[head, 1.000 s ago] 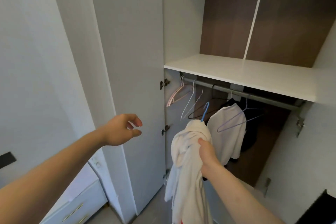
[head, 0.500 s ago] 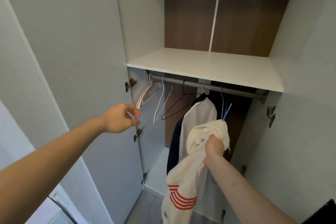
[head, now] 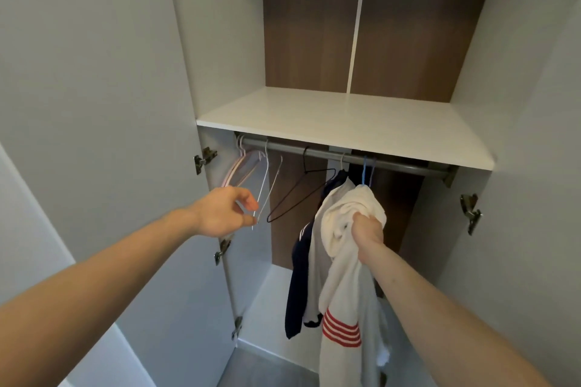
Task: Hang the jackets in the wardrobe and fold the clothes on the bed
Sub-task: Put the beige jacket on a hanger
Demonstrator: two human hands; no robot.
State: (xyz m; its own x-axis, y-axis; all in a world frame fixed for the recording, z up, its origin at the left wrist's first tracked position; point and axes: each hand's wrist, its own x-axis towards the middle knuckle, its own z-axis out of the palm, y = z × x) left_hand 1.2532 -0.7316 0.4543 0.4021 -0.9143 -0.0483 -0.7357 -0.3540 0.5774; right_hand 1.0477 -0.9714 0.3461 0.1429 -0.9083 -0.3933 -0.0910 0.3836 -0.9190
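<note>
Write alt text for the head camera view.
A person's right hand grips a cream jacket on a blue hanger at the wardrobe rail, while the left hand reaches toward empty hangers. Other clothes hang behind the jacket.

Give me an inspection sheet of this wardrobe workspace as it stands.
Surface: white shelf above the rail, bare where visible.
Job's things: cream jacket on a blue hanger, hook at the rail; whether seated is unclear.
Clutter: spare hangers at the rail's left; navy-and-white garment already hanging.
Grips: right hand grips the jacket; left hand by the spare hangers, holding nothing.
Cables: nothing seen.
Surroundings: wardrobe door open.
</note>
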